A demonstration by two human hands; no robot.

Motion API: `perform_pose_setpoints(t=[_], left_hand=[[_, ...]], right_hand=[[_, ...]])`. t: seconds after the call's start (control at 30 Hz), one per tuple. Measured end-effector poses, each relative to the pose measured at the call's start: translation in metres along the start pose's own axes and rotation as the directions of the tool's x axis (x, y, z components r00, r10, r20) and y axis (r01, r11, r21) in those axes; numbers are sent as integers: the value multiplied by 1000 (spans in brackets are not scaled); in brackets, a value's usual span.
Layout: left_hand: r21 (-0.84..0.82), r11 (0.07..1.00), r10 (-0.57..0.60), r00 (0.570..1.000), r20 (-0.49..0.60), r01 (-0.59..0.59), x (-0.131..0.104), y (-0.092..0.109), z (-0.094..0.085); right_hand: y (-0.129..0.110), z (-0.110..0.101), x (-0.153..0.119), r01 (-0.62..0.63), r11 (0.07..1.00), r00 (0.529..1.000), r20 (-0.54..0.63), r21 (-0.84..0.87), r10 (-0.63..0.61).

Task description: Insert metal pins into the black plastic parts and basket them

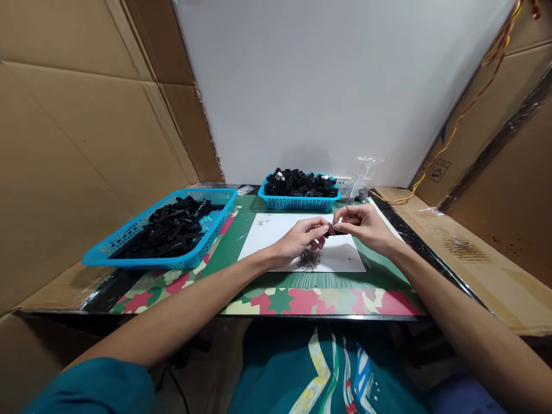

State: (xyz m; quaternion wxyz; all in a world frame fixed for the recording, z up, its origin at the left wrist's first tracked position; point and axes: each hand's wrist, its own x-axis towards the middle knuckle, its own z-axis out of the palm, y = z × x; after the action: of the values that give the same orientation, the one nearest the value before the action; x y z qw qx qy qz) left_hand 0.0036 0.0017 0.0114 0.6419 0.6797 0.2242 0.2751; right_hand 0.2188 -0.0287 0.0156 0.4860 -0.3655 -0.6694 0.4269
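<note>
Over a white sheet (267, 241), my left hand (299, 238) and my right hand (366, 227) meet fingertip to fingertip. Between them is a small black piece (340, 232), pinched by the fingers of both hands. Its exact shape is mostly hidden by my fingers. Just below my left hand lies a small heap of tiny metallic bits (308, 260) on the sheet. A few more such bits (262, 219) are scattered at the sheet's far left corner.
A large blue basket (196, 256) of long black pieces stands at left. A smaller blue basket (297, 203) of short black pieces sits at the back, beside a clear plastic bag (356, 187). Cardboard walls flank the table; a twisted yellow-red wire (452, 135) hangs at right.
</note>
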Motion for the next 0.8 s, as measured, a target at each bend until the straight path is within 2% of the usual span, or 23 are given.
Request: perform_pose_setpoints(t=[0.27,0.47,0.63,0.8], left_hand=[[-115,992,-43,999,-6,42,0,-5,2],[-119,993,8,999,-46,-13,2,-9,1],[86,991,116,982,-147,-104,2,-9,-3],[321,934,201,973,-112,-156,2,-8,-8]], right_hand=[[1,-1,1,32,999,999,8,-23,-32],[-2,-1,0,47,992,998,-24,-121,-50],[0,0,1,21,982,999,-24,-188,-26],[4,1,2,-5,979,1000,20,-203,9]])
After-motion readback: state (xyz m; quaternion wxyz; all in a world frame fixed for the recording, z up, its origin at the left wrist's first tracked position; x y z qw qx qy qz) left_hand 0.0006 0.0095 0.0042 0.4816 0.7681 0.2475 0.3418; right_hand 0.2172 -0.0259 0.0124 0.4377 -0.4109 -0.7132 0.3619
